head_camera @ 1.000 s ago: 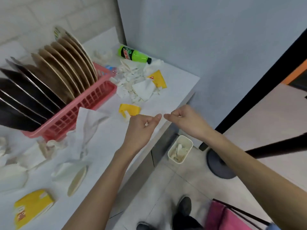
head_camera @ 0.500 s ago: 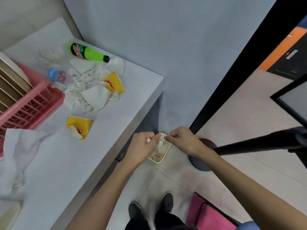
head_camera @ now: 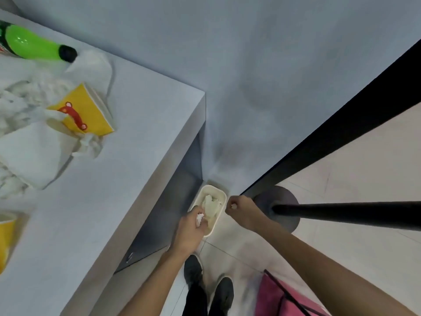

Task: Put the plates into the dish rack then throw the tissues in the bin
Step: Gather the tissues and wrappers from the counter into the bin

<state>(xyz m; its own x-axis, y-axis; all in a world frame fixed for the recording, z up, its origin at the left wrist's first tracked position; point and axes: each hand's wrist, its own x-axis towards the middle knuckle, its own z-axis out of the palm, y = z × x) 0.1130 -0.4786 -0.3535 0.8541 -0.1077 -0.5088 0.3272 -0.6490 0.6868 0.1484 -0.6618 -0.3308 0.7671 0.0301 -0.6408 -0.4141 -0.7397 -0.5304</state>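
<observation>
One broad white surface (head_camera: 118, 179) fills the left of what we see, its corner close to the grey wall. To our right a black pole (head_camera: 341, 215) slants up from a round base on the tiled floor, and a pink bag (head_camera: 273, 295) lies below it. On the surface we find a heap of white tissues (head_camera: 29, 151) at the left edge, a green bottle (head_camera: 34, 45) on its side behind the heap, and a yellow cup (head_camera: 88, 110) tipped over, touching the heap. A second yellow cup (head_camera: 5, 238) shows at the left border.

Down on the floor, by the corner of the surface, stands a small cream bin (head_camera: 214, 187) with crumpled white paper already inside. Our black shoes (head_camera: 193, 267) stand just short of it.

Our left hand (head_camera: 190, 231) hangs over the near end of the bin, fingers curled round a crumpled tissue (head_camera: 199, 218). Our right hand (head_camera: 241, 209) hovers just right of the rim, fingers drawn together on a tiny white scrap (head_camera: 233, 205); we cannot tell what the scrap is.
</observation>
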